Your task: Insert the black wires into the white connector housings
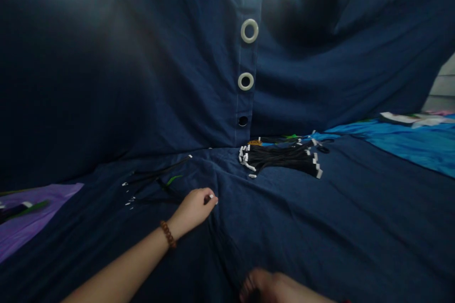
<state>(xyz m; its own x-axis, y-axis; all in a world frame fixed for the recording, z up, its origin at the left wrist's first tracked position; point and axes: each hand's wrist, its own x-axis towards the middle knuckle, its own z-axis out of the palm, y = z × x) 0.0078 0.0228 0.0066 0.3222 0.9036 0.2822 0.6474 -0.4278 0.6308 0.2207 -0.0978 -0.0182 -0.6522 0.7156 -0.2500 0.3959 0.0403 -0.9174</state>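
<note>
The left hand (pixel 194 209), with a wooden bead bracelet (pixel 168 234), is curled almost closed on the navy cloth (pixel 320 227); I cannot tell if it grips something. The right hand (pixel 268 289) is cut by the bottom edge, so its state is unclear. Loose black cords (pixel 152 182) lie near the left hand, a larger white-tipped cord bundle (pixel 280 158) lies farther ahead, and open cloth spreads to the right.

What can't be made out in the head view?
All in the head view:
Left hand: curled fingers hide whether it holds anything.
Right hand: cut off by the bottom edge, dim.
Black cords: white tips too small to read.
Purple cloth: cut off by the left edge.
</note>
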